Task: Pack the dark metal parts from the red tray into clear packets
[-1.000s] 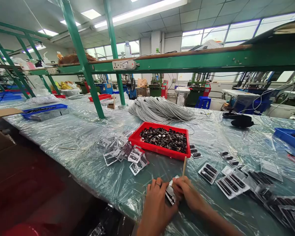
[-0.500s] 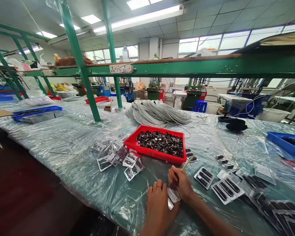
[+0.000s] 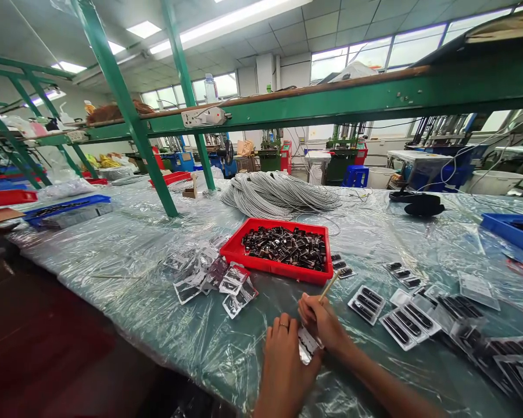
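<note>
My left hand [image 3: 283, 360] holds a small clear plastic packet [image 3: 307, 346] flat against the plastic-covered table [image 3: 126, 255], near its front edge. My right hand [image 3: 321, 323] grips a thin wooden stick [image 3: 330, 285] that slants up and to the right, and it touches the same packet. Just beyond both hands a red tray [image 3: 279, 267] holds several small dark parts [image 3: 285, 244]. Empty clear packets [image 3: 213, 273] lie left of the tray. Filled packets [image 3: 401, 322] with dark parts lie to the right of my hands.
A coil of grey cable [image 3: 279, 197] lies behind the red tray. Green frame posts [image 3: 131, 122] rise from the table and carry a shelf with a power strip [image 3: 203, 117]. Blue trays [image 3: 512, 229] [image 3: 65, 206] sit at both sides. A black object [image 3: 421, 206] rests at the back right.
My right hand lifted from the packet and moved slightly toward the tray, tilting the stick to the right. The view shifted a little; my left hand stays on the packet.
</note>
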`<state>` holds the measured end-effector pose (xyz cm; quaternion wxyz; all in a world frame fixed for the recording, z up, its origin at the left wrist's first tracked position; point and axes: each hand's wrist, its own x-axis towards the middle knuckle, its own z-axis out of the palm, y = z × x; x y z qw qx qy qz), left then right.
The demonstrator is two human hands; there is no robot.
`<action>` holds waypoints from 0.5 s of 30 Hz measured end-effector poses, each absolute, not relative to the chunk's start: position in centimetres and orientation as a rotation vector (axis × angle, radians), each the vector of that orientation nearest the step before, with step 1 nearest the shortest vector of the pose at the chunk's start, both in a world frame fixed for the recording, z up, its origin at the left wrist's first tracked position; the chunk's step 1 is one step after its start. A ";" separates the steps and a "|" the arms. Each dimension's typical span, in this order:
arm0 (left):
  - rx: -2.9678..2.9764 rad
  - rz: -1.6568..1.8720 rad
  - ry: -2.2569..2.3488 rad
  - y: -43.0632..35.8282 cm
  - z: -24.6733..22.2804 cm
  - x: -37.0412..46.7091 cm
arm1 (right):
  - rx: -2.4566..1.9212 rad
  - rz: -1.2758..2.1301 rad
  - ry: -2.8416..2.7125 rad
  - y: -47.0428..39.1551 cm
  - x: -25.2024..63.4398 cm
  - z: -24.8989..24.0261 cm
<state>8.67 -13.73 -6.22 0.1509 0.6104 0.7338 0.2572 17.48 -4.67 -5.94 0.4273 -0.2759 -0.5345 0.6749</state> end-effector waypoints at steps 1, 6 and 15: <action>1.760 0.745 2.100 -13.7 -6.2 8.6 | -0.724 1.693 -1.356 -4.8 17.6 -5.7; 1.823 0.828 2.068 -14.0 -5.8 8.4 | -0.893 1.779 -1.470 -6.2 19.3 -4.6; 1.765 0.853 2.099 -13.7 -7.8 8.5 | -0.758 1.910 -1.416 -4.9 20.6 -4.7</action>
